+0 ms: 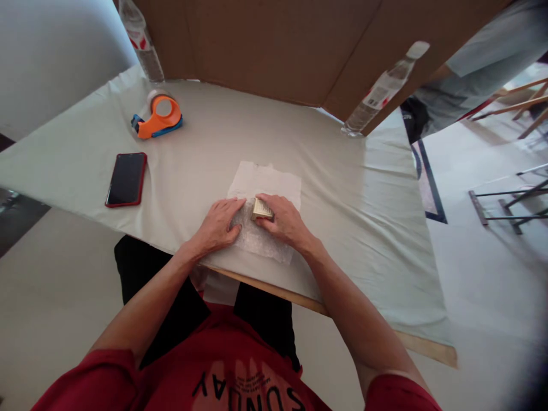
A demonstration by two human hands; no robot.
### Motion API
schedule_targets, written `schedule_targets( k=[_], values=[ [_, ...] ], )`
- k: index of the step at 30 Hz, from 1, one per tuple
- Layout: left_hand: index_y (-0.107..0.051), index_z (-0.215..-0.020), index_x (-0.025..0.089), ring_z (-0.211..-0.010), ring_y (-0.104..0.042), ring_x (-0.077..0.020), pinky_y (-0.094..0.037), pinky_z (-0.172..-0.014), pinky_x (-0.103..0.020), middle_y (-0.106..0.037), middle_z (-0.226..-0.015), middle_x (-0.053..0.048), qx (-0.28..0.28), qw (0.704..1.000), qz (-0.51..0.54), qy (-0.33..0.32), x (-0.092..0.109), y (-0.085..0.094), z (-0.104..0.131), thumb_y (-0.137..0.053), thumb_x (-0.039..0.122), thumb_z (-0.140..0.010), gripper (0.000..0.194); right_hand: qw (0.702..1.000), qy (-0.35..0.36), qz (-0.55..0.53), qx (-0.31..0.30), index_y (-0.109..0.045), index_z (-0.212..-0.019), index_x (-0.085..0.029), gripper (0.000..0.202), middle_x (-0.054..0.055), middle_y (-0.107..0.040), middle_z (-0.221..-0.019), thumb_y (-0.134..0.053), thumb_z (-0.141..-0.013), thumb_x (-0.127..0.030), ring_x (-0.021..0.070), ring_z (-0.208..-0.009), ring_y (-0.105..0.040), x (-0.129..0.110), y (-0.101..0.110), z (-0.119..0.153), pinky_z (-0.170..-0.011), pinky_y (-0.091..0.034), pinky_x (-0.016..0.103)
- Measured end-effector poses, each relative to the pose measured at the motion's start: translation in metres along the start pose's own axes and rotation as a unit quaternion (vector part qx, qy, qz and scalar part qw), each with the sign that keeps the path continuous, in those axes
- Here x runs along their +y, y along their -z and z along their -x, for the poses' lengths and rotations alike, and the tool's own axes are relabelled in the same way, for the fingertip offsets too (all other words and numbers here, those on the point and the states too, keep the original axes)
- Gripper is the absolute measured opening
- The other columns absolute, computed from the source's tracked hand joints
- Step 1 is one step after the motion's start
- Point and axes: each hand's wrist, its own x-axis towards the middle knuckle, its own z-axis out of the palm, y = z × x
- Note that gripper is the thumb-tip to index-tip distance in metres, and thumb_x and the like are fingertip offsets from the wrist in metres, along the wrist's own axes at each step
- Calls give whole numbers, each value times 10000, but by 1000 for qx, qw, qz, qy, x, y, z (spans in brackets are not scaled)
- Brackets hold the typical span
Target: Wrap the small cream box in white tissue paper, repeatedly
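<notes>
A sheet of bubble wrap [274,178] lies flat on the cloth-covered table in front of me. On its middle sits a small gold-coloured block with a ribbed top [262,209], and my right hand [282,220] grips it from the right between thumb and fingers. What the block is, I cannot make out. My left hand [220,224] rests on the left edge of the bubble wrap, thumb and fingers apart, a little away from the block.
An orange tape dispenser [160,119] and a red-cased phone [127,179] lie to the left. Plastic bottles stand at the back left [143,43] and back right [381,94], against a brown cardboard panel [274,45]. Beyond it, at right, another person's sleeve [492,45] shows.
</notes>
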Motion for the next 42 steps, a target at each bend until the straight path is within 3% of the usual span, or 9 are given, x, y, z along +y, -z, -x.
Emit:
schedule_targets(
  k=[6,12,17,20,23,27,31,37,42],
  values=[
    [-465,-1481,159,-1388,-496,-299,-341,-1204,-513,-595,-1450,-134,3,1000,2,0,0,-2,0,-529,190,-788,697,997,-12,-78,7,-549,-1388,-203,566,116,-660,-1355,-670,-856,-354,282,-1185,-626,18,-4,6,-1017,-484,429],
    [-499,-1452,154,-1384,-505,-294,-377,-1195,-507,-599,-1445,-131,-14,1000,16,-1,-1,8,-1,-530,191,-811,642,999,-24,-30,16,-559,-1371,-168,566,142,-668,-1345,-687,-856,-367,296,-1181,-629,13,-5,4,-1030,-474,442],
    [-578,-1387,206,-1347,-543,-265,-437,-1161,-484,-612,-1429,-106,-14,1000,24,-2,10,46,24,-508,267,-921,475,994,-27,11,104,-529,-1425,-206,561,150,-587,-1447,-618,-921,-435,319,-1353,-524,-3,31,52,-1116,-415,516],
    [-619,-1340,229,-1391,-504,-293,-424,-1170,-513,-606,-1433,-105,-48,998,-14,-47,18,57,42,-569,268,-902,443,997,52,30,44,-635,-1286,-227,406,132,-667,-1338,-636,-916,-394,305,-1228,-611,-16,39,86,-1034,-476,484],
    [-628,-1316,210,-1405,-482,-339,-423,-1157,-548,-578,-1454,-145,-65,993,-67,-73,26,48,50,-632,228,-843,473,989,105,102,7,-687,-1185,-150,314,178,-691,-1295,-640,-897,-266,316,-1125,-649,-23,20,99,-972,-485,474],
    [-621,-1296,197,-1414,-469,-367,-387,-1170,-585,-550,-1472,-177,-62,987,-121,-89,37,30,42,-670,172,-789,510,988,86,112,59,-721,-1006,-166,242,120,-775,-1105,-484,-962,-142,247,-983,-695,-18,-3,89,-970,-465,418],
    [-623,-1270,196,-1411,-480,-358,-388,-1171,-570,-557,-1464,-177,-8,986,-133,-101,48,23,25,-666,173,-836,437,993,33,35,105,-704,-977,-186,250,77,-789,-938,-459,-1007,-222,216,-871,-697,-9,6,78,-897,-465,368],
    [-671,-864,176,-1323,-574,-342,-486,-1076,-530,-653,-1333,-167,63,992,-81,-77,48,21,-7,-628,161,-894,55,999,-6,-9,40,-655,-828,-205,260,44,-746,-806,-473,-1004,-263,195,-765,-650,-6,29,64,-805,-437,344],
    [-624,-787,178,-1276,-621,-306,-509,-1057,-492,-656,-1358,-168,48,997,11,-66,40,22,-22,-662,178,-847,72,994,13,-96,44,-638,-867,-209,151,95,-735,-1107,-531,-966,-248,208,-990,-677,2,44,44,-849,-484,332]
  ],
)
